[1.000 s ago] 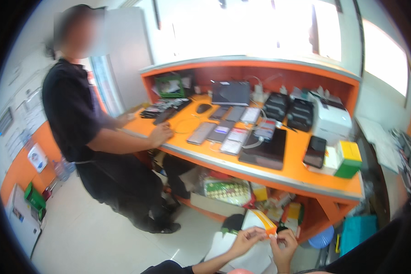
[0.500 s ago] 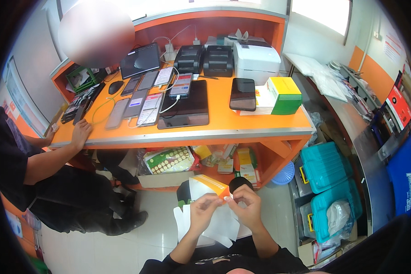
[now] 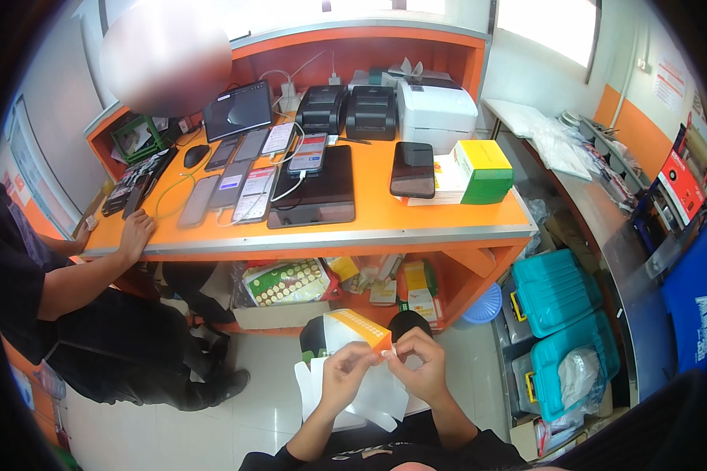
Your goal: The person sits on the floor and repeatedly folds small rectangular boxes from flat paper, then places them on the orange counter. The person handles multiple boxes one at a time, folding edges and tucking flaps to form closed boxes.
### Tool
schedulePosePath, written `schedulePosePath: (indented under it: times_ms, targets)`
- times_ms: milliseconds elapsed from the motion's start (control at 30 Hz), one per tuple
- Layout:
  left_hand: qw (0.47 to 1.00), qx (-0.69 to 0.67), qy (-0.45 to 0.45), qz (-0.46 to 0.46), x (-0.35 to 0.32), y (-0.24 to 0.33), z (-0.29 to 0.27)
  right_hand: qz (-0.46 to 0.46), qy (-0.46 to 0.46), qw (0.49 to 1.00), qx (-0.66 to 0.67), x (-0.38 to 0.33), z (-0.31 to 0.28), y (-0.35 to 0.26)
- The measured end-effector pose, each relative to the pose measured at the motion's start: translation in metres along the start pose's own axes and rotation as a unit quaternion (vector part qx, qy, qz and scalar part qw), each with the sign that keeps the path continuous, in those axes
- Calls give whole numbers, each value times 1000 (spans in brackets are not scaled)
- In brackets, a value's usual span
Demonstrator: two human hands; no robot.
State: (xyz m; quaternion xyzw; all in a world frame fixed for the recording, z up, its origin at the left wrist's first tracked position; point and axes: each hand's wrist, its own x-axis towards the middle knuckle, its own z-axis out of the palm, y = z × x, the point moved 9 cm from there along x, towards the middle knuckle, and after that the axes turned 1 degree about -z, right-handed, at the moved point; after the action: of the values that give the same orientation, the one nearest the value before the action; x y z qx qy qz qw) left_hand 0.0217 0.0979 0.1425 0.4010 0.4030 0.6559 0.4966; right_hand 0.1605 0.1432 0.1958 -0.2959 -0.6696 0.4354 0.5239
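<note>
Both hands meet low in the view, just above the person's lap. The left hand (image 3: 346, 377) and the right hand (image 3: 424, 365) each pinch the same edge of an orange-and-white paper packet (image 3: 353, 330), fingertips pressed together on it and nearly touching each other at its orange corner. The rest of the packet stands up and away from the fingers, toward the table, with a dotted orange strip along its upper edge. Below the fingers lie several white sheets (image 3: 377, 392) on the lap, loosely fanned.

The packet looks thin and light, a flat paper or film thing that bends readily; it would crease or tear if pulled hard, so a grip at the very edge with fingertip pads, as shown, seems right, with the pull spread along the seam rather than at one point. The sheets underneath look slippery against each other and could slide off the lap.

Beyond the fingers stands the orange table (image 3: 448, 228), carrying phones, a dark tablet (image 3: 318, 196) and printers. To the left of the fingers, another person's hand (image 3: 136, 233) rests on the table edge.
</note>
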Motion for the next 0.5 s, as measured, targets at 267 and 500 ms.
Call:
schedulePosePath:
  times_ms: [267,500]
  targets:
    - [1000,10,-3,0,-1,1,4,-1,4,1000,-4,-4,0,0]
    - [1000,11,-25,-13,-2,6,3,-15,-12,1000,-16,-3,2,-8]
